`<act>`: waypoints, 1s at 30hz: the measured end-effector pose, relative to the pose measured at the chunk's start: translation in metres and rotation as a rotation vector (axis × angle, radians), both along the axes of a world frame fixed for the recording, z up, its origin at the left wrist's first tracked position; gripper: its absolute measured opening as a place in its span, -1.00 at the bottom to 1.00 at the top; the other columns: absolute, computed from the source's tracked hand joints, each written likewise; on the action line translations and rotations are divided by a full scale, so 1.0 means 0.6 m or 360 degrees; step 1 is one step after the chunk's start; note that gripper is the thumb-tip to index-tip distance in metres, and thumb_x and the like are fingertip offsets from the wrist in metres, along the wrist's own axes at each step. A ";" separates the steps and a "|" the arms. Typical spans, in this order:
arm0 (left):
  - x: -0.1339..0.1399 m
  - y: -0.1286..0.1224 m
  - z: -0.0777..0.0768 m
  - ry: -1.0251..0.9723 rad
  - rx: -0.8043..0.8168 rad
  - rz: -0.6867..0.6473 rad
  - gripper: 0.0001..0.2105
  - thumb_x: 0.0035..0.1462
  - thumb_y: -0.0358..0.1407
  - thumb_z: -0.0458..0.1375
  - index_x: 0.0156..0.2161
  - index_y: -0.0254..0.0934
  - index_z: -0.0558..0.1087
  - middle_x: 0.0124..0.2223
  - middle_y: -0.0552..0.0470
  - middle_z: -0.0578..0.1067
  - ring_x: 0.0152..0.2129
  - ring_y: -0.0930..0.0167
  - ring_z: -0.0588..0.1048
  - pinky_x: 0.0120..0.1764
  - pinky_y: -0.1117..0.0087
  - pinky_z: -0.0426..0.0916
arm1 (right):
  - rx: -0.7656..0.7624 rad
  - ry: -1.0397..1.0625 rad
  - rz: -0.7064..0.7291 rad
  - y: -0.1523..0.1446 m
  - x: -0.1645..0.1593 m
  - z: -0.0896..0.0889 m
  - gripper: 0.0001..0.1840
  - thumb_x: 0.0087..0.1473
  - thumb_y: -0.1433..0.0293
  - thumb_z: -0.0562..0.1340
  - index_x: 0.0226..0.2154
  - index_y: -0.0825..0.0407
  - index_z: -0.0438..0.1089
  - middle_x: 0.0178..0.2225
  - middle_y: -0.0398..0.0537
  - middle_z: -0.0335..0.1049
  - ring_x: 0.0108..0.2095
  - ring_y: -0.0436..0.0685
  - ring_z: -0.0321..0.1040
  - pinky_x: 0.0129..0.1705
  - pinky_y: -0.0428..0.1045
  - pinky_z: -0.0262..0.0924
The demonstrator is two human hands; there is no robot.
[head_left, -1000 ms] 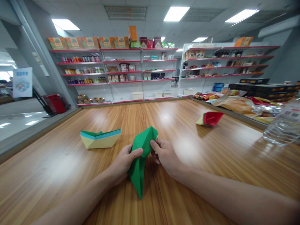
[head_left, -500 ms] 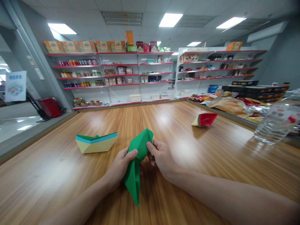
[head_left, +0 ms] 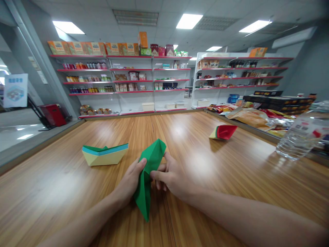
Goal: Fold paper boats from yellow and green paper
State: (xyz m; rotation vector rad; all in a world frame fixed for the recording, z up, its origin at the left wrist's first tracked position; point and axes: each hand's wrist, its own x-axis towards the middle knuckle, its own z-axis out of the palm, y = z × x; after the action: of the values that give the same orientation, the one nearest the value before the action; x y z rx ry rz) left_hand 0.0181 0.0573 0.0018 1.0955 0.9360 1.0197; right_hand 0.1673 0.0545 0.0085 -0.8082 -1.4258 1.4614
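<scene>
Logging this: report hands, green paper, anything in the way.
Left hand gripping folded green paper, thumb on it. Right hand touching its right edge. Yellow-blue paper boat left, red folded paper right; neither in the way.

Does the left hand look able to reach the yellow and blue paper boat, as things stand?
Probably yes: the boat stands ahead and left of the left hand, with nothing visible between them, but this hand holds the green folded paper.
</scene>
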 end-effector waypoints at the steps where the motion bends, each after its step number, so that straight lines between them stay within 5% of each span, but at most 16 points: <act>1: 0.001 0.000 0.002 0.0027 -0.0027 0.0049 -0.57 0.07 0.04 0.06 -0.27 -0.36 0.42 -0.55 0.03 0.46 -0.68 0.40 0.41 -0.60 0.41 0.31 | -0.0013 0.0015 -0.0031 0.000 0.000 0.001 -0.51 -0.13 0.30 0.30 -0.20 0.04 0.05 -0.69 -0.35 0.25 -0.75 -0.07 0.16 -0.79 -0.21 -0.05; 5: 0.004 0.000 0.008 0.0040 -0.0088 0.0148 -0.57 0.04 0.07 0.05 -0.45 -0.33 0.36 -0.65 0.07 0.40 -0.74 0.43 0.36 -0.65 0.41 0.29 | -0.0029 0.0085 -0.0105 0.000 0.000 0.001 -0.50 -0.16 0.30 0.32 -0.22 0.04 0.07 -0.72 -0.38 0.19 -0.76 -0.07 0.13 -0.77 -0.20 -0.05; 17: 0.003 0.002 0.011 0.0070 -0.0179 0.0194 -0.62 0.04 0.04 0.08 -0.34 -0.30 0.38 -0.65 0.14 0.39 -0.76 0.41 0.36 -0.66 0.40 0.30 | 0.0072 0.0159 -0.0325 0.004 0.004 -0.006 -0.56 -0.15 0.41 0.28 -0.22 0.02 0.08 -0.70 -0.36 0.20 -0.73 -0.11 0.02 -0.70 -0.19 -0.10; 30: -0.021 0.026 0.001 0.0094 0.0224 0.0318 -0.55 -0.02 -0.02 0.19 -0.16 -0.38 0.47 -0.32 -0.07 0.56 -0.33 0.25 0.49 -0.37 0.39 0.34 | 0.0179 0.0302 -0.0276 0.015 0.014 -0.014 -0.64 -0.09 0.34 0.28 -0.22 0.08 0.20 -0.68 -0.31 0.14 -0.69 -0.08 0.10 -0.66 -0.15 0.00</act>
State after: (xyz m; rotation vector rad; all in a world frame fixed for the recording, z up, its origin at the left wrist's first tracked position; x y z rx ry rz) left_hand 0.0057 0.0728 0.0026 1.1706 1.0490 1.2374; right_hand 0.1758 0.0633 0.0002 -0.6855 -1.2512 1.2788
